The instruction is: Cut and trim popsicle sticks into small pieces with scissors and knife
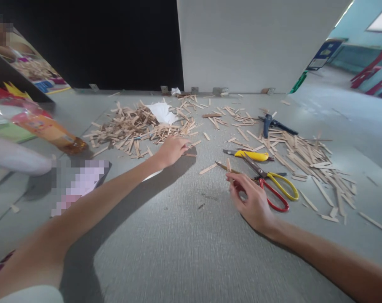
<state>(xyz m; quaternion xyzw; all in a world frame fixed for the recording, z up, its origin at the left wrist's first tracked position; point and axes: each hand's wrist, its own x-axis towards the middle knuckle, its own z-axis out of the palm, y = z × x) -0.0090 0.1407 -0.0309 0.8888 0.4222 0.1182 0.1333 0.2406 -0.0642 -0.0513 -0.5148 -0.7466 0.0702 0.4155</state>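
My left hand [172, 150] is closed, its fingertips on a thin wooden stick piece [194, 144] at the right edge of a large heap of stick pieces [124, 126]. My right hand [249, 200] pinches a short wooden piece [229, 165] that stands nearly upright between thumb and fingers. Just behind it lie scissors with one red and one yellow handle [274, 197] and a yellow-handled cutter [252, 155]. One loose stick piece [208, 168] rests on the grey surface [165, 248] between my hands.
Dark-handled pliers [268, 124] lie by a second pile of longer sticks [313, 160] at the right. White crumpled paper [162, 112] tops the left heap. An orange-labelled bottle [48, 126] and a phone-like object [83, 183] are at the left. An upright panel [241, 46] stands behind.
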